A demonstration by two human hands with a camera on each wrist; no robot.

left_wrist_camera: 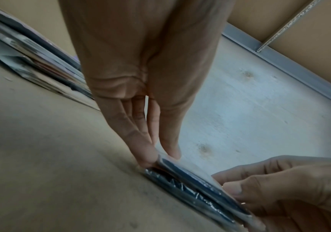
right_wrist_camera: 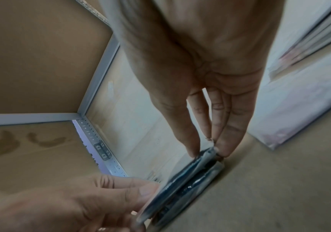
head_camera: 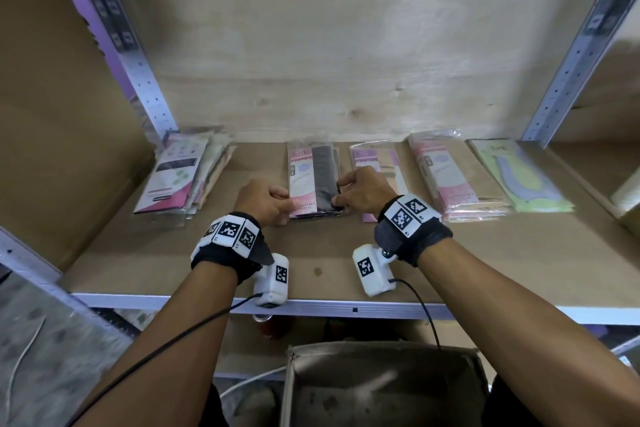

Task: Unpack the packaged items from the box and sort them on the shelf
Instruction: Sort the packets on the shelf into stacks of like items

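Observation:
A small stack of pink-and-black packets [head_camera: 313, 177] lies on the wooden shelf [head_camera: 329, 263], near its middle. My left hand [head_camera: 288, 205] pinches the stack's near left corner, thumb on top and fingers at the edge. At the near right corner my right hand [head_camera: 336, 200] pinches in the same way. In the left wrist view the left hand [left_wrist_camera: 160, 157] grips the top packet's [left_wrist_camera: 190, 183] corner, slightly lifted off the ones beneath. The right wrist view shows the right hand [right_wrist_camera: 206, 150] pinching the packet stack [right_wrist_camera: 184, 175] edge, with the left hand [right_wrist_camera: 146, 193] opposite.
Other packet piles line the shelf: a mixed pile [head_camera: 176, 177] far left, a pink-and-beige packet [head_camera: 377, 159], a pink pile [head_camera: 446, 177] and a green packet [head_camera: 519, 177] at the right. Metal posts [head_camera: 138, 73] frame the bay. An open cardboard box [head_camera: 381, 385] sits below the shelf edge.

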